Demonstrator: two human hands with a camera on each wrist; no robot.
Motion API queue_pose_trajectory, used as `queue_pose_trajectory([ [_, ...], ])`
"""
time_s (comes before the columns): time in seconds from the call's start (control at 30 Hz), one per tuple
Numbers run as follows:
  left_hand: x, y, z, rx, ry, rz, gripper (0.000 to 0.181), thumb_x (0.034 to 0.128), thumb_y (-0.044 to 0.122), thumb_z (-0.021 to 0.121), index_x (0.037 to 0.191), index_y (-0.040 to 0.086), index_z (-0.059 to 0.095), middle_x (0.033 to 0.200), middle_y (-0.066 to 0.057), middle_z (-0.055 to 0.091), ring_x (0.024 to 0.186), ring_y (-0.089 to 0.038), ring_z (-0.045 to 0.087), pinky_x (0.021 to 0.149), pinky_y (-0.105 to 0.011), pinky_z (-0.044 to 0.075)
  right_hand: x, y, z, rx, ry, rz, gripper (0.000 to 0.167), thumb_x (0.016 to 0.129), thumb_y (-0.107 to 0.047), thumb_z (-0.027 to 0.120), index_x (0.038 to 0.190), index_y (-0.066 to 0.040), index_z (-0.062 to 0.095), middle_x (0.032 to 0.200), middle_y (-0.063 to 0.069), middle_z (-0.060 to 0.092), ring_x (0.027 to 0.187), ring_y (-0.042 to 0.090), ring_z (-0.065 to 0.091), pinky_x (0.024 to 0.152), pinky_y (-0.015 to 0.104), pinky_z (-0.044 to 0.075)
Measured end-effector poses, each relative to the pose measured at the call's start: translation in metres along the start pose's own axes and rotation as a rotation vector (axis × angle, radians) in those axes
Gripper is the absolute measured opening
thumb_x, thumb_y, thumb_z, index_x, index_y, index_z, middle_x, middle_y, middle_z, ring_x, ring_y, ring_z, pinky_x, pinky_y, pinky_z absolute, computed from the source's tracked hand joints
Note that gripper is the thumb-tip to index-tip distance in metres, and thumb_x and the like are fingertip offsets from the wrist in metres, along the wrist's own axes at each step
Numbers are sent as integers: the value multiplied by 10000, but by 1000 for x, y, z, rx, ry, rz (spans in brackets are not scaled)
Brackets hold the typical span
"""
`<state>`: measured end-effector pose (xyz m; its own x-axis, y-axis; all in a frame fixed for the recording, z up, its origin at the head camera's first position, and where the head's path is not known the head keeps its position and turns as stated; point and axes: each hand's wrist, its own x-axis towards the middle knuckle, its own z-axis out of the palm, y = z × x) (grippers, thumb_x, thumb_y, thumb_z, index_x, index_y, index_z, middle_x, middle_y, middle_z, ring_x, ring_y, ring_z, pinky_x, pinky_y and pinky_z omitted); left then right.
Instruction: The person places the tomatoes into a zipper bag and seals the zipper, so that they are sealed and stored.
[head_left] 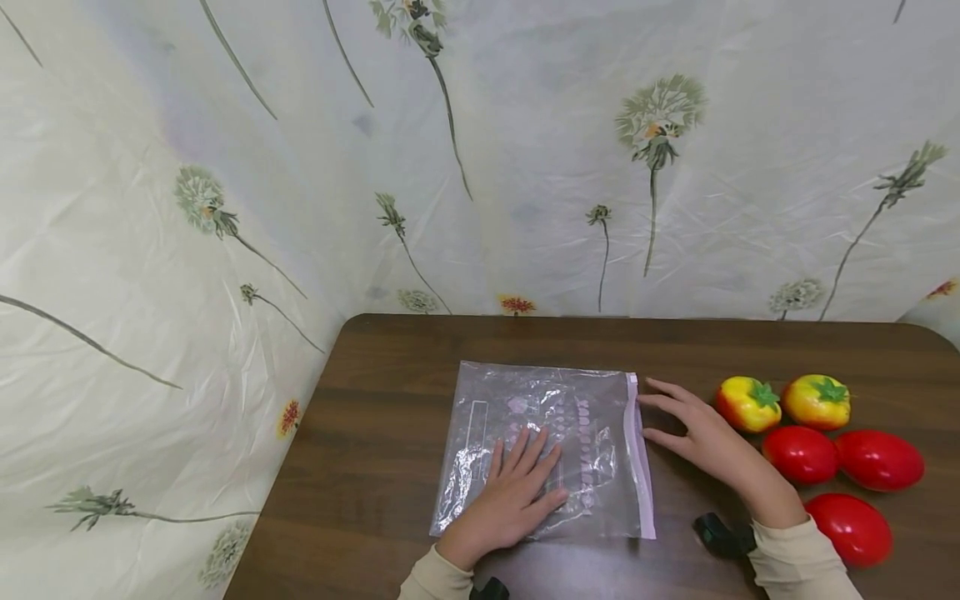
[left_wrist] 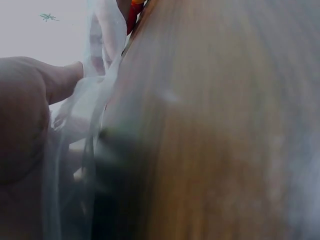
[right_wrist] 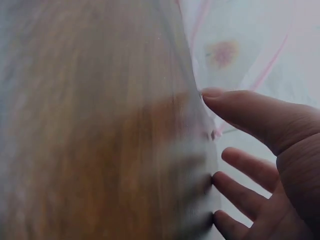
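A person's left hand (head_left: 516, 496) lies with fingers spread on a clear plastic bag (head_left: 600, 442), flat on the bench (head_left: 360, 467) at lower centre of the frame. The right hand (head_left: 701, 433), fingers loosely extended, is at the bag's pinkish strip (head_left: 639, 467). Two yellow-and-red fruits (head_left: 816, 404) and three red fruits (head_left: 879, 460) sit lower right.

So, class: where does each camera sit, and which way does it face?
Head: worn on the head, facing forward and down at bag and table; left hand and right hand show.
Left wrist: worn there, looking low across the table; part of the left hand shows.
Right wrist: worn there, looking likewise; right thumb and fingers show.
Head and left wrist share the bag.
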<state>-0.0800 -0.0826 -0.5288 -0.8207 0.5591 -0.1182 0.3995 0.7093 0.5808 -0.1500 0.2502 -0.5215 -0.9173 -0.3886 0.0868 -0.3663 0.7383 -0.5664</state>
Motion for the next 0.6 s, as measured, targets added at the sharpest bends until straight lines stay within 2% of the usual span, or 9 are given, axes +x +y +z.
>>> queue_pose_trajectory([
  [0.2,0,-2,-2,-12,-17,11,666,1085,554,307,1653,211,249,1758,-6,39,1630,-299,-40,1274,-658,-39,1,3,3,39,6,8,538,922,-316,765,1395,-93,640,1565,231,466,1421,497,419,1107,732,369],
  [0.4,-1,-4,-3,-15,-20,23,663,1084,543,333,1651,208,258,1759,-6,46,1631,-297,-28,1273,-660,-33,3,4,5,32,45,-46,580,875,-289,814,1378,-57,642,1511,238,521,1399,495,433,1088,734,373],
  [0.6,-1,-5,-6,-16,-26,30,658,1083,524,358,1646,193,277,1758,-14,64,1632,-303,-15,1275,-655,-24,5,6,7,26,51,-62,639,833,-293,850,1385,-57,631,1482,241,555,1397,505,429,1086,745,367],
])
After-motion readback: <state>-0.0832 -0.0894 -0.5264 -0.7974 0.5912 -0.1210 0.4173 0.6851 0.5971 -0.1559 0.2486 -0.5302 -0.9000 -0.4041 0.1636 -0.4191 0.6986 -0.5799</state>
